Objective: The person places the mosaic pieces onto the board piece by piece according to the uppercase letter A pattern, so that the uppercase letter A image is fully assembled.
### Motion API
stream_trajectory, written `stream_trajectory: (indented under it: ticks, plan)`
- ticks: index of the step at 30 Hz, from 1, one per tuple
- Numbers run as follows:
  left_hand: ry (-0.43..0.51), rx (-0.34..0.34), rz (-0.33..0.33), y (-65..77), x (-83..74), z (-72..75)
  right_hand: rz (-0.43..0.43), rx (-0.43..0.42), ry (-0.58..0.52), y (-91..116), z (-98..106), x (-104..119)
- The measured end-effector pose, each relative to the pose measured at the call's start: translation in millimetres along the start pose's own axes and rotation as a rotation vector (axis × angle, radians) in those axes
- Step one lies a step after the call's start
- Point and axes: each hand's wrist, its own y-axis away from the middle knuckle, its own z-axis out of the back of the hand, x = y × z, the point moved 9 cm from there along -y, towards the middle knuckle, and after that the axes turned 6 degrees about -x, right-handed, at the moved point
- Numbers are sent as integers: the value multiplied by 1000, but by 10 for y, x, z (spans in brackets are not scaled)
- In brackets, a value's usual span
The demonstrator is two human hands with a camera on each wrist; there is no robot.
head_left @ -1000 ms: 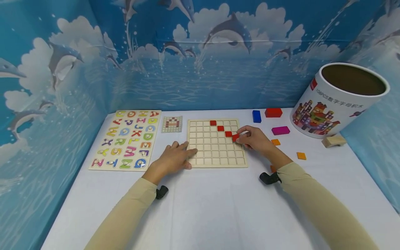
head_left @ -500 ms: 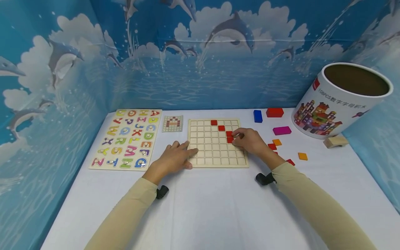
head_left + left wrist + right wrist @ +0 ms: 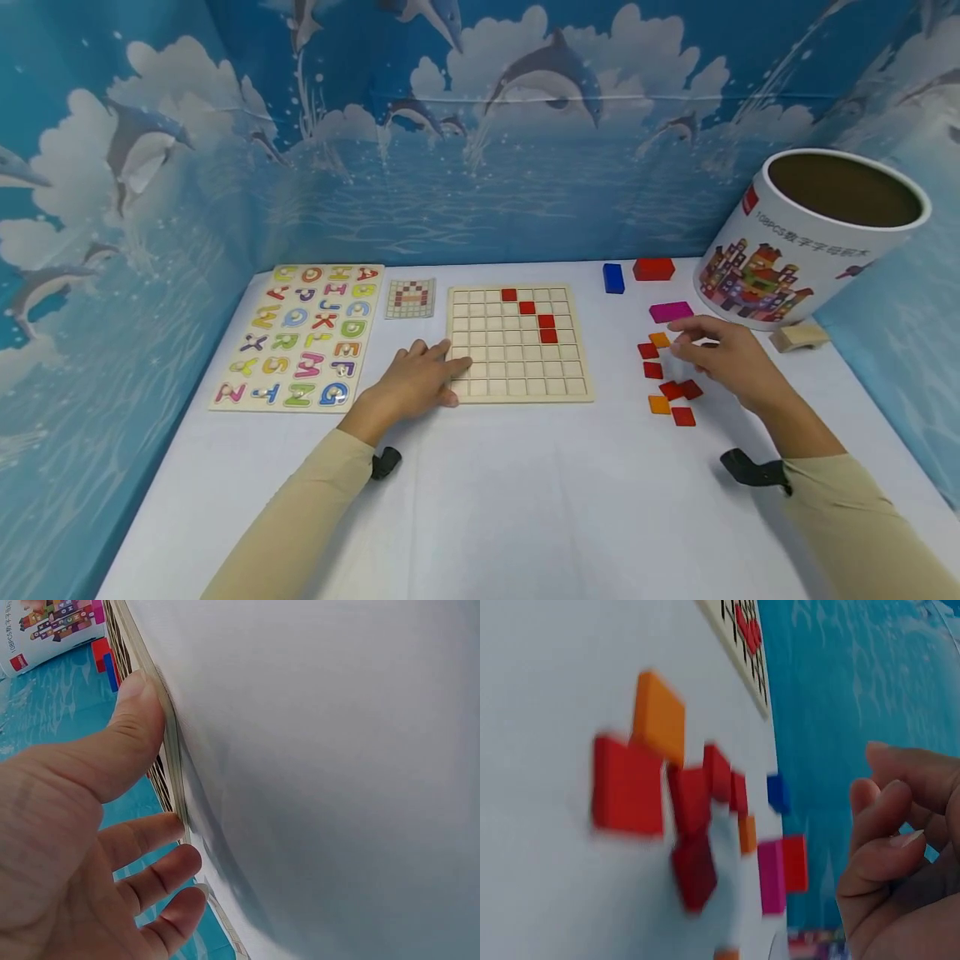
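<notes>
My left hand rests on the left side of a wooden grid board. In the left wrist view its thumb touches the board's edge, the other fingers loosely bent. Several red square tiles sit in the grid's cells, stepping down to the right, the lowest two stacked in one column. My right hand hovers right of the board by loose red tiles and orange tiles. Its fingers are loosely curled, and the right wrist view shows nothing between them.
An alphabet puzzle board lies at left, beside a small pattern card. At back right are a blue block, a red block, a magenta block, a white bucket and a wooden block.
My right hand let go of a red tile, now in the grid below another, and moved right to the loose tiles. The left hand stayed on the board.
</notes>
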Motion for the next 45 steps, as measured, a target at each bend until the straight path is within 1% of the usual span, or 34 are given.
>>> stream_trajectory:
  ticks: [4, 7, 10, 13, 16, 20, 23, 27, 30, 33, 37, 41, 45]
  plan:
    - [9, -8, -2, 7, -3, 6, -24, 48, 23, 139, 88, -295]
    - [17, -11, -2, 11, 2, 2, -26, 101, 37, 211, 69, -455]
    - [19, -7, -4, 8, -2, -4, -25, 128, 56, 269, 23, -555]
    - [9, -1, -2, 1, -5, -2, -10, 138, 84, 291, -36, -581]
    - [2, -1, 2, -1, -6, 12, 4, 130, 123, 276, -72, -574]
    - [4, -1, 2, 0, -7, 18, 0, 118, 156, 255, -87, -570]
    - [1, 3, 3, 0, -4, 12, -2, 117, 164, 245, -98, -567]
    - [-1, 3, 2, 2, -5, 14, -1, 113, 149, 236, -98, -564]
    - [7, 2, -1, 5, -12, 17, -18, 110, 133, 234, -78, -587]
    - [11, 0, -2, 4, -16, 27, -50, 101, 91, 224, -40, -620]
    - [6, 7, -1, 1, -15, 27, -61, 70, -23, 198, 28, -604]
    - [11, 14, 6, 6, -13, 23, -43, 32, -140, 131, 64, -507]
    - [13, 9, 12, 6, -11, 22, -80, 19, -282, -3, -13, -364]
